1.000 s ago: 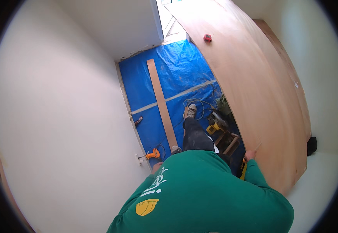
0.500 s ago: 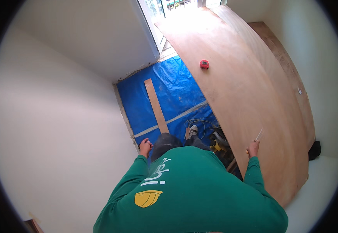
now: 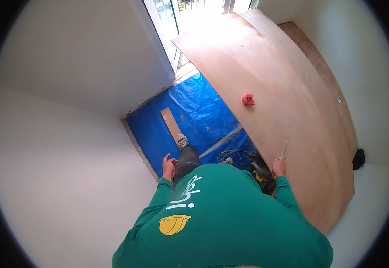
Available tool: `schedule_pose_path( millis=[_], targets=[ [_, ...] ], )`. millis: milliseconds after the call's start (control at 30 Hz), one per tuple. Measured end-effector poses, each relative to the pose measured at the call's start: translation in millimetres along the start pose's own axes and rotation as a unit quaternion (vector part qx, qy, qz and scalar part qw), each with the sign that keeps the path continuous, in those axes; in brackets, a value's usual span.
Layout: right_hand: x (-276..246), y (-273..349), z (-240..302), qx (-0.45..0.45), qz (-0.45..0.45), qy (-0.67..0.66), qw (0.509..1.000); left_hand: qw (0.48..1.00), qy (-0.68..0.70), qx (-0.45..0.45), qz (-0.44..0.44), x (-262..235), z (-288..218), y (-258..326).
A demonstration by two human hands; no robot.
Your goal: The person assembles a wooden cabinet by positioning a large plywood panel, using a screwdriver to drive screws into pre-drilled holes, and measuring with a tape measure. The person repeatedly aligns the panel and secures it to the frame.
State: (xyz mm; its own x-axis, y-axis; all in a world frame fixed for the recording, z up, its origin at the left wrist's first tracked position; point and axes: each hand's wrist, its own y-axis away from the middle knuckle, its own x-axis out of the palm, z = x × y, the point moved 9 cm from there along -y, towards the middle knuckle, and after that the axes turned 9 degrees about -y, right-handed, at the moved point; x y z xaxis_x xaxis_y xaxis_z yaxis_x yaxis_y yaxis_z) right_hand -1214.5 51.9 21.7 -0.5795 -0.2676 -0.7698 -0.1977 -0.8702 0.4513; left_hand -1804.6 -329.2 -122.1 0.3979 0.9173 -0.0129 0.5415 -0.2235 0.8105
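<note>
My right hand (image 3: 279, 167) is closed around a thin tool with a slim metal shaft, like a screwdriver (image 3: 284, 148). Its handle is hidden in my fist, and the shaft points away over a large plywood sheet (image 3: 301, 129). On that sheet, farther off, lies a red tape measure (image 3: 248, 99). My left hand (image 3: 169, 166) hangs beside my left leg near the wall, fingers loosely bent and apart, with nothing seen in it. A narrow wooden strip (image 3: 170, 120) rests on the blue tarp (image 3: 194, 100), and my left shoe (image 3: 182, 141) is over its near end.
A white wall (image 3: 60, 156) rises close on my left. Under the plywood's near left edge sit power tools (image 3: 260, 169) and loose cables (image 3: 234, 154). Ahead is a bright glazed door (image 3: 165, 27). A black object (image 3: 359, 159) lies by the right wall.
My left foot has stepped forward onto the strip's near end. The tape measure and plywood appear nearer as my view shifts. My right hand still grips the tool; my left hand's fingers have loosened.
</note>
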Motion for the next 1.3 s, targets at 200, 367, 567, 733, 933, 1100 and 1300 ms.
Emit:
schedule_pose_path(
  millis=[200, 367, 567, 733, 933, 1100, 1300],
  targets=[
    [57, -41, -50, 0.127, -0.059, -0.04, 0.989, 0.996, -0.076, -0.047, 0.012, -54, -103, -97],
    [79, -52, -53, 0.186, -0.002, -0.148, 0.971, 0.982, -0.183, 0.018, 0.047, -40, -218, -141],
    [90, -36, -8, 0.123, -0.042, -0.074, 0.989, 0.967, -0.218, 0.075, 0.105, 67, -309, -161],
    [112, -32, 9, 0.246, -0.166, -0.225, 0.928, 0.941, -0.243, 0.142, 0.186, 202, -367, -155],
    [112, -23, 42, 0.273, -0.214, -0.292, 0.891, 0.891, -0.275, 0.27, 0.241, 341, -485, -164],
    [97, 9, 70, 0.318, -0.161, -0.365, 0.86, 0.793, -0.401, 0.428, 0.165, 440, -602, -188],
    [118, 74, 101, 0.354, -0.154, -0.461, 0.799, 0.757, -0.495, 0.394, 0.164, 562, -669, -242]
  ],
)
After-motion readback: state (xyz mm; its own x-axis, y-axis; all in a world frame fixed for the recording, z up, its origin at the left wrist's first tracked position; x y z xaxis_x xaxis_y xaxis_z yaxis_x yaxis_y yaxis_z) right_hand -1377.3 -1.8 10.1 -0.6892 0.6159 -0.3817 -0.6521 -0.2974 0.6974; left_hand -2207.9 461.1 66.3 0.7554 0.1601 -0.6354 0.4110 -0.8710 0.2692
